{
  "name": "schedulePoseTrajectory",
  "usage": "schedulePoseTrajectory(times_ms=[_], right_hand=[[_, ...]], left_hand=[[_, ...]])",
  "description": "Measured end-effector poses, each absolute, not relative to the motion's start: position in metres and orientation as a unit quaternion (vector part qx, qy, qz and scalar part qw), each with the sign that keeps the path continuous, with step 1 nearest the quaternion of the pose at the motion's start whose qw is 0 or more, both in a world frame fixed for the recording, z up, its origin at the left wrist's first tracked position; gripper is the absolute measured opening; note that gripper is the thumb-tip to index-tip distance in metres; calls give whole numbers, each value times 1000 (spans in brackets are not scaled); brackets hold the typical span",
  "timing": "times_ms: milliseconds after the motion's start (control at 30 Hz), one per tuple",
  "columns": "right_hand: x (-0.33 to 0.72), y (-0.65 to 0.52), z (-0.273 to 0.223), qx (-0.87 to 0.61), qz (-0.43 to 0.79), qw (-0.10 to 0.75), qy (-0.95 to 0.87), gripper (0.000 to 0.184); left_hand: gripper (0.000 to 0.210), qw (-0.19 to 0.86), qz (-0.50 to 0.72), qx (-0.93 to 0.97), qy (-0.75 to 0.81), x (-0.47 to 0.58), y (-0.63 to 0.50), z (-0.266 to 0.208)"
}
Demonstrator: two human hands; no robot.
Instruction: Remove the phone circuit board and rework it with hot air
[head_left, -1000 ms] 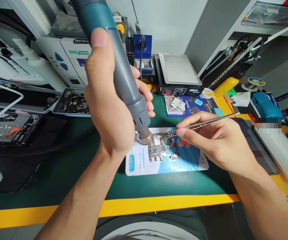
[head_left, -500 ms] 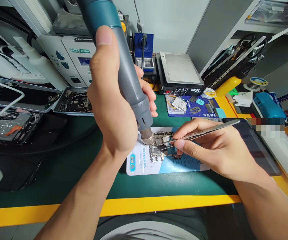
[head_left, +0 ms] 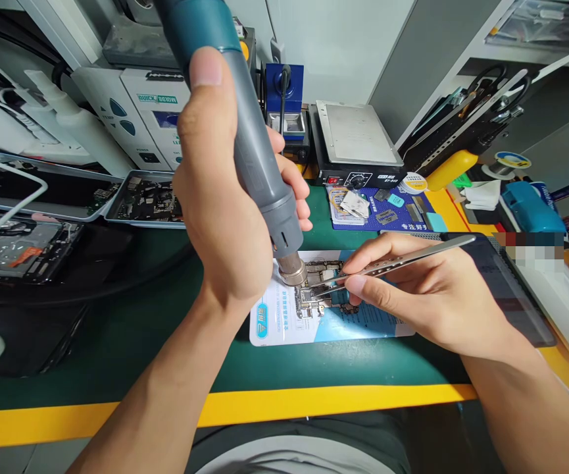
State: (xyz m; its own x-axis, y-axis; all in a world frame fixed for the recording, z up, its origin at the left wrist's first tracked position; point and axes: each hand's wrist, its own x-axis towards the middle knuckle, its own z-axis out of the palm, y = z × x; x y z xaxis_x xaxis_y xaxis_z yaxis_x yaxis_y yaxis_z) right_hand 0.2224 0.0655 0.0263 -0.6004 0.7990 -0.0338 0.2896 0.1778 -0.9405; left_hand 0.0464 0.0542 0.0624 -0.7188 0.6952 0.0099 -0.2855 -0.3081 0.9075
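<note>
left hand (head_left: 225, 217) clenched around grey-and-teal cylindrical hot-air handle (head_left: 245, 131), thumb up along the barrel, handle tilted with its metal nozzle (head_left: 293, 271) pointing down. nozzle sits just above the left end of the small bare phone circuit board (head_left: 321, 289), very close; cannot tell if it touches.

right hand (head_left: 427, 289) pinches thin silver metal tweezers (head_left: 402, 259) between thumb and forefinger, grip closed on them. tweezers run nearly flat from upper right to lower left, tips down on the circuit board just right of the nozzle. cannot tell if the tips hold any part.

circuit board lies on white-and-blue printed rectangular card (head_left: 284, 322), which lies flat on dark green desk mat (head_left: 131, 329) with yellow front stripe (head_left: 314, 401), about centre of the desk, between both hands.

behind, at the back of the desk: white rework station box with blue buttons (head_left: 136, 112) behind the left hand, black hot plate with silver top (head_left: 356, 141) to its right, blue soldering-iron stand (head_left: 284, 92) between them. metal tray of black board parts (head_left: 146, 201) left of the left hand. blue mat with small metal shields (head_left: 377, 210) behind the right hand. opened phone chassis (head_left: 18, 247) far left.
</note>
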Motion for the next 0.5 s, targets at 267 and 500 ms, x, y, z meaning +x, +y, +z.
schedulePoseTrajectory(times_ms=[267, 500], right_hand=[[224, 65, 26, -369, 523, 243, -729, 7], [221, 66, 26, -372, 527, 246, -723, 10]], left_hand=[[55, 318, 778, 212, 499, 46, 54, 61], [57, 304, 785, 198, 502, 47, 55, 63]])
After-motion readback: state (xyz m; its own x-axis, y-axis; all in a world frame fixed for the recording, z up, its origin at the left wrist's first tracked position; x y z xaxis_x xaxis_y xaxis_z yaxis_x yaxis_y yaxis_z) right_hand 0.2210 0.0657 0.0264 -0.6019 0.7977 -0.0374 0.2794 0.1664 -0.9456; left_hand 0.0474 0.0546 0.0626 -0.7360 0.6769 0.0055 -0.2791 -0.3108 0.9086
